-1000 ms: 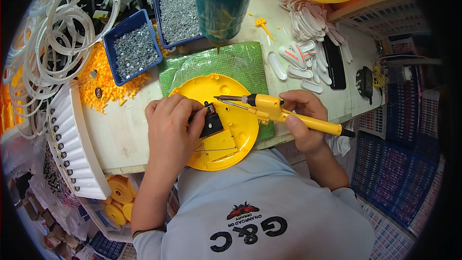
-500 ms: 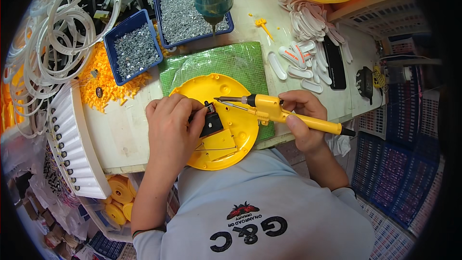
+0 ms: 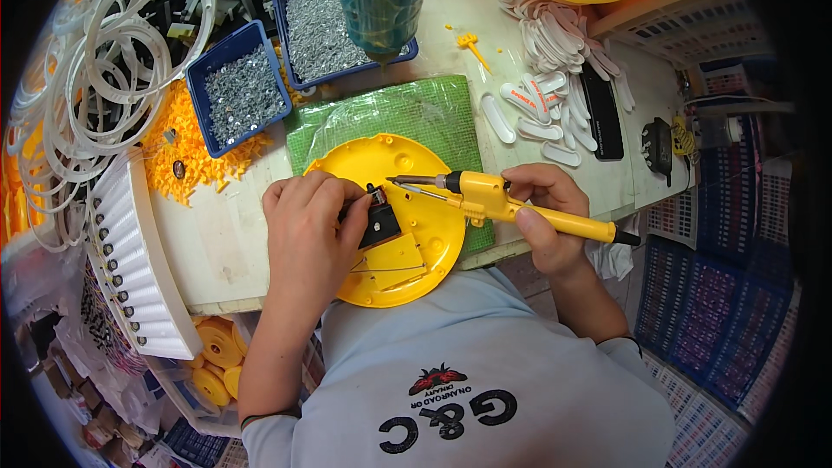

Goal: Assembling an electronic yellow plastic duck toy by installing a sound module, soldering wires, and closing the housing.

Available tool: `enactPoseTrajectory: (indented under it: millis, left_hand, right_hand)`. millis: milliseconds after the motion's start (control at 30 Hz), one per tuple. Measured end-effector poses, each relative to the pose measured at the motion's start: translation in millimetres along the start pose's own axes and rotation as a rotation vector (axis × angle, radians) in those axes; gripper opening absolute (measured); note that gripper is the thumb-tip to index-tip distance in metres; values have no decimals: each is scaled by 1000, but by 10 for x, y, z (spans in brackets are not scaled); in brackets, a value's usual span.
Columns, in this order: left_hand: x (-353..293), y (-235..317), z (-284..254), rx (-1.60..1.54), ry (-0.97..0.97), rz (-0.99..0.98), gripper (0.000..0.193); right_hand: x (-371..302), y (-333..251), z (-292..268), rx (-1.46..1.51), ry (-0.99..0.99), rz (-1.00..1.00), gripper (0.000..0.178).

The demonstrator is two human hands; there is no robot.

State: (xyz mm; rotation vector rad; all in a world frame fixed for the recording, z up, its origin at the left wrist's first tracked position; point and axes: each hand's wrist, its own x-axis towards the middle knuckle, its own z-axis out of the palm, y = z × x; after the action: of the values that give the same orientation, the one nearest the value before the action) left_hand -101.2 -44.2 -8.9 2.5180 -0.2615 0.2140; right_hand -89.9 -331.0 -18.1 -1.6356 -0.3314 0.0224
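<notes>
In my right hand [image 3: 552,212] is a yellow soldering gun [image 3: 485,197] with a black tail end, its tip pointing left. The tip is just beside a small black component [image 3: 380,224] that sits inside a round yellow plastic shell [image 3: 442,247]. My left hand [image 3: 314,217] lies over the shell's left side, thumb and fingertips closed at the black component's upper left edge; what exactly they pinch is partly hidden. A thin wire [image 3: 387,270] crosses the shell's lower part. Under the shell lies a green woven mat [image 3: 407,108].
A teal power screwdriver [image 3: 379,0] hangs above the mat. Two blue bins hold screws [image 3: 238,95] and metal pieces [image 3: 325,30]. White curved parts [image 3: 533,108] and a black phone-like slab [image 3: 602,117] lie right; yellow bits [image 3: 173,165] and clear tubing [image 3: 95,61] left.
The hanging screwdriver has swung slightly left and lower. Both hands, the soldering gun and the shell are almost unmoved.
</notes>
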Motion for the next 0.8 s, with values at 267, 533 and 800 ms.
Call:
enactPoseTrajectory:
  millis: [267,533,800]
  left_hand:
    - [14,-18,-25,8,-15,11,12]
    - [-48,39,-308,-24,-206,93,59]
    - [62,21,-163,103,-205,240,69]
  right_hand:
    - [8,12,-11,-2,6,0,40]
    - [23,-160,-380,23,259,-32,30]
    - [-675,-345,-1641,-263,1060,-237,30]
